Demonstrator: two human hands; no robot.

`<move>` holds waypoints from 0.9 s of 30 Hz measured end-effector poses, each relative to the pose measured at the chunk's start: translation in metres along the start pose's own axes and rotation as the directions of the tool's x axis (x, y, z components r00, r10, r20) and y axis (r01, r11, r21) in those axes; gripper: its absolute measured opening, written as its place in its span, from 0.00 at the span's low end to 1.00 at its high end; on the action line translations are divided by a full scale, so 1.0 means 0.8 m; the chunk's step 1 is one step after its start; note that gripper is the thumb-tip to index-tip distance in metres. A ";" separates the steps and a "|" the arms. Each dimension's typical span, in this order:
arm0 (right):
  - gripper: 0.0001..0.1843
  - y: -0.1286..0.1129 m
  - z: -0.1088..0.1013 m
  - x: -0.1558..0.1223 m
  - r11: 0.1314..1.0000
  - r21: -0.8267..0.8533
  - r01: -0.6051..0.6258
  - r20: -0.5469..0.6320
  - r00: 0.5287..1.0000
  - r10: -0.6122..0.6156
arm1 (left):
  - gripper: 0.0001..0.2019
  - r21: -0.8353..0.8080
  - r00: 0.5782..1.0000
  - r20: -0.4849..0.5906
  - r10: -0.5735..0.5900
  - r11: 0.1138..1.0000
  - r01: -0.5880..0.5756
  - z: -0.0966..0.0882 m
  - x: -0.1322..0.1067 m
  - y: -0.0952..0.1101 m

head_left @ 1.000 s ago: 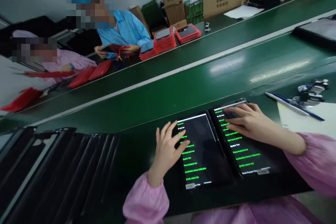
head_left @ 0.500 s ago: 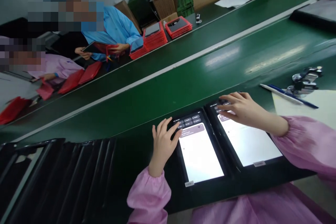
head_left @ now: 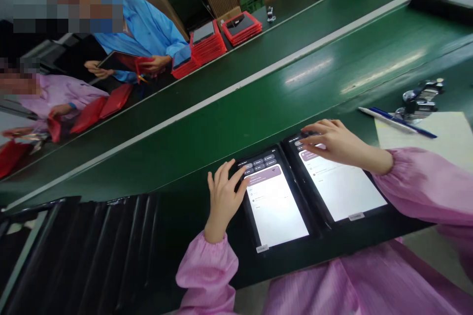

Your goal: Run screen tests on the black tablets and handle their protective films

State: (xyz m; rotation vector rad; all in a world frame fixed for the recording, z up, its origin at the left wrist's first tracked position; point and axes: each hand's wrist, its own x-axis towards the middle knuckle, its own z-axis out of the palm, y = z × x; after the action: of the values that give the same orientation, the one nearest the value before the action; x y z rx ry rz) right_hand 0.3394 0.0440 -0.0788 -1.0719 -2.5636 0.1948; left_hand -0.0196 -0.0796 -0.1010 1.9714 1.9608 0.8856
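Observation:
Two tablets with lit white screens lie side by side on the dark green table. Over the upper left edge of the left tablet [head_left: 277,211] is my left hand [head_left: 226,192], fingers spread, with the tips by the dark buttons at the top of its screen. My right hand [head_left: 332,141] reaches across the top of the right tablet [head_left: 347,187], its fingers stretched out and covering part of the upper screen. Neither hand grips anything; whether the fingertips touch the glass I cannot tell. Each tablet has a small pale label at its lower edge.
Black sleeved items [head_left: 111,246] stand in a row at left. At right are a paper sheet [head_left: 454,133], pens [head_left: 402,123] and shiny metal parts [head_left: 421,101]. Across the green belt [head_left: 229,113], two people handle items near stacked red-cased tablets [head_left: 209,47].
The camera view has shifted slightly. Small lines of text have appeared on both white screens. My hands stay at the tops of the tablets, fingers still spread.

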 end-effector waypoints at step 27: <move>0.39 0.061 -0.025 -0.054 0.339 0.800 -0.496 0.278 0.806 0.522 | 0.33 -0.632 0.917 0.021 -0.399 0.706 0.321 0.042 0.018 0.015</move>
State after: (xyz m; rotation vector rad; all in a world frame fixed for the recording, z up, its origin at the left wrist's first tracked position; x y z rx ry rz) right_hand 0.4076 0.0477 -0.0844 -1.3330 -1.5450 1.4308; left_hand 0.0084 -0.0582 -0.1173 1.1268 1.6976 1.3406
